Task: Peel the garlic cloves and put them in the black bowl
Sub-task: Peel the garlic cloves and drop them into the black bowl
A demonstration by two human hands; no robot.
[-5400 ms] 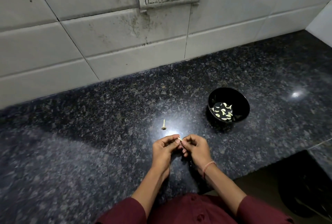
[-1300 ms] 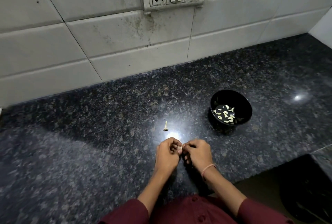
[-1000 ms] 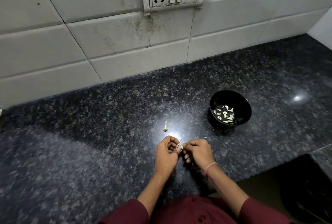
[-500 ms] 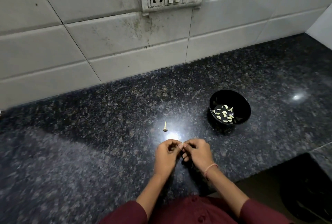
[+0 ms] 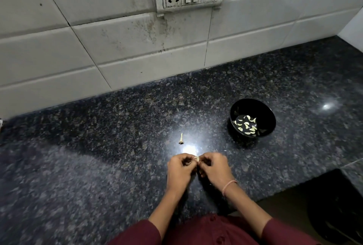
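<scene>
On the dark granite counter [image 5: 98,156], a small dry garlic stalk [image 5: 181,139] sits furthest left. Just right of it and nearer to us, our left hand [image 5: 179,168] and right hand [image 5: 215,167] meet with fingers curled, both pinching one garlic clove [image 5: 197,158]. Further right stands the black bowl [image 5: 255,107], with peeled cloves [image 5: 246,126] in its bottom.

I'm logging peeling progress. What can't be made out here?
Head view only:
garlic clove, pinched between left hand and right hand: they cover most of it, so remaining skin is unclear.
peeled cloves in the black bowl: too small and overlapping to count.
dark container at lower right: cut off by the frame edge.
</scene>
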